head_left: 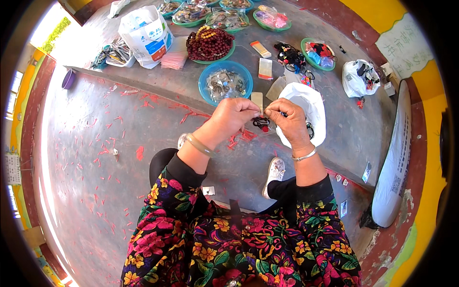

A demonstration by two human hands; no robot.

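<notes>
My left hand and my right hand meet in front of me, each with thumb and fingertips pinched together. Whatever sits between the fingertips is too small to make out. Just below them is a small bundle of black cord with a red bit; I cannot tell whether it hangs from my fingers or lies on the ledge. Beyond my left hand stands a blue basin of small clear packets and dark cords. An open white plastic bag with dark items inside is behind and beside my right hand.
Dark red beads are heaped on a green tray, near a large white bag. Several packet-filled basins line the back. Black cords and a green tray lie at right. Red scraps litter the floor; a grey-wrapped long object leans by the wall.
</notes>
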